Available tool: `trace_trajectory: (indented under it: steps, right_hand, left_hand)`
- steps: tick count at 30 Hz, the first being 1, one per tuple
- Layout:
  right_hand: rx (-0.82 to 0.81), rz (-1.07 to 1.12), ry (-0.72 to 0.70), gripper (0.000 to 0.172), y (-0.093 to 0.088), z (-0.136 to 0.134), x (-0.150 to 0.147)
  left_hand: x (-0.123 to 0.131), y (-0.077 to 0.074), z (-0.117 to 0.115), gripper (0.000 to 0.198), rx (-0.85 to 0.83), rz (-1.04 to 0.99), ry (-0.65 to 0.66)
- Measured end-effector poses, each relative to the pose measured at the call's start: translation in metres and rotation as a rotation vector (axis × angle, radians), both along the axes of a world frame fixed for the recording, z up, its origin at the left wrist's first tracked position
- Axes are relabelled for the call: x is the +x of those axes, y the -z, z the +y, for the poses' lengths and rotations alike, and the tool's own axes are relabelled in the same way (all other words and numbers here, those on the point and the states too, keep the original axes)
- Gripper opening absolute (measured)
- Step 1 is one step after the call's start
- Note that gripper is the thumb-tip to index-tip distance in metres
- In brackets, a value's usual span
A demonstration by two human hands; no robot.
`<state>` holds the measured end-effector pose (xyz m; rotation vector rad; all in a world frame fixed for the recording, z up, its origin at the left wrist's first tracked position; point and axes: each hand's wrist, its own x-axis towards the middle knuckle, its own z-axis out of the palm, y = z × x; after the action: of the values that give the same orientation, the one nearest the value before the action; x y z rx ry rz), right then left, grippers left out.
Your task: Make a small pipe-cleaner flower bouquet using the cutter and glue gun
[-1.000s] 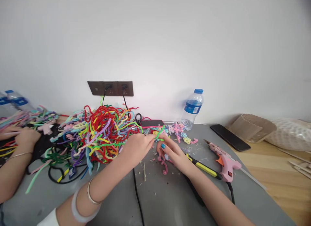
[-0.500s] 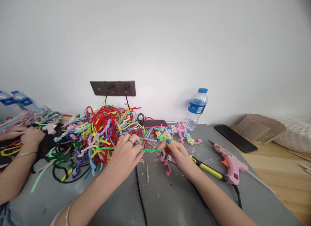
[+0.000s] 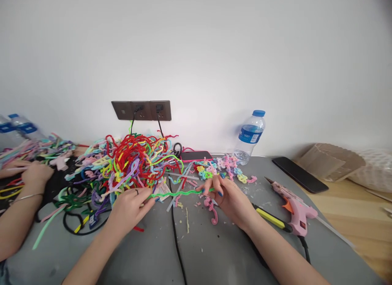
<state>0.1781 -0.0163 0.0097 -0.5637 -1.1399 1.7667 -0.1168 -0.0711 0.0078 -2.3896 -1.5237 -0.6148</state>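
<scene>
A bright green pipe cleaner (image 3: 180, 192), slightly wavy, stretches between my two hands above the grey table. My left hand (image 3: 130, 205) pinches its left part, close to the big tangle of coloured pipe cleaners (image 3: 131, 154). At the other end, the fingertips of my right hand (image 3: 231, 199) are closed on it. Small twisted pastel pieces (image 3: 226, 164) lie just beyond my right hand, and a pink curled piece (image 3: 212, 211) lies beside it. Clear glue sticks (image 3: 180, 187) rest behind the green strand.
A pink glue gun (image 3: 294, 211) and a yellow-and-black tool (image 3: 272, 219) lie at right, near a black phone (image 3: 298, 174). A water bottle (image 3: 251, 138) stands by the wall. A black cable (image 3: 175, 236) crosses the grey table (image 3: 202, 260). Another person's hand (image 3: 36, 174) works at far left.
My left hand has slid left and toward me along the green pipe cleaner, so a longer stretch shows between my hands. My right hand has shifted slightly right, still gripping its end.
</scene>
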Motion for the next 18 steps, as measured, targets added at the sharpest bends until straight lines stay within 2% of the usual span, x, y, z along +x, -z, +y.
trace_trajectory:
  steps: [6, 10, 18]
  right_hand:
    - [-0.061, 0.047, 0.102, 0.046, -0.004, 0.005, 0.007]
    - [-0.140, 0.082, 0.141, 0.046, -0.006, 0.006, 0.011]
    - [-0.327, 0.197, 0.147, 0.047, -0.002, 0.010, 0.015]
  left_hand:
    - [-0.005, 0.006, 0.001, 0.034, 0.152, 0.065, 0.141]
    - [-0.004, 0.011, 0.004, 0.035, 0.194, 0.085, 0.161]
    - [0.002, 0.030, 0.010, 0.033, 0.192, 0.073, 0.157]
